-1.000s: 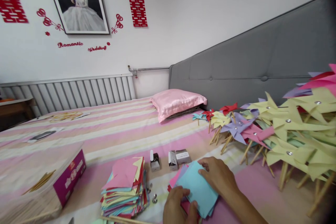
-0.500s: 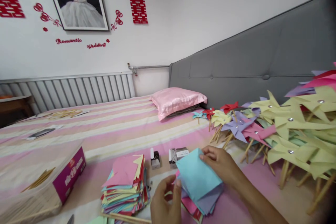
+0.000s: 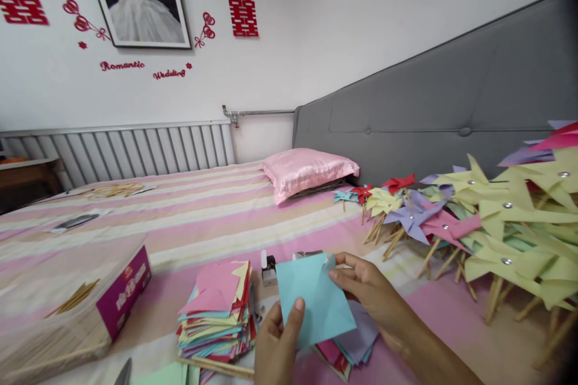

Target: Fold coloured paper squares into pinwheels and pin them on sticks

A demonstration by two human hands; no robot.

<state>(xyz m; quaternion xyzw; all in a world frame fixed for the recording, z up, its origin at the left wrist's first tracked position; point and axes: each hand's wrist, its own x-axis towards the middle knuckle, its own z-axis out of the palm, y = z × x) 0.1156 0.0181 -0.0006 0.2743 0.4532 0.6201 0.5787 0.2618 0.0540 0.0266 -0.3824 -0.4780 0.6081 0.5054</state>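
Observation:
A light-blue square of paper [image 3: 311, 304] is held up between both hands. My left hand [image 3: 280, 334] pinches its left edge, with the thumb lying on the front face. At the upper right corner, my right hand [image 3: 356, 277] grips the sheet, and a cut flap there lifts slightly. Behind and below it lies a loose stack of coloured paper squares [image 3: 361, 334], purple and pink showing. To the left stands a taller pile of coloured paper [image 3: 217, 313] topped with a pink piece.
Finished paper pinwheels [image 3: 506, 216] on wooden sticks crowd the right side. A clear plastic box [image 3: 124, 289] of sticks stands at left. Small open boxes [image 3: 268, 271] sit behind the paper. A blade tip [image 3: 123, 372] and wooden sticks [image 3: 221, 367] lie in front. A pink pillow [image 3: 309, 171] rests farther back.
The light-blue sheet has come up off the stack and shifted left. My left hand, formerly beside the stack, now grips the sheet's left edge; my right hand keeps its upper corner.

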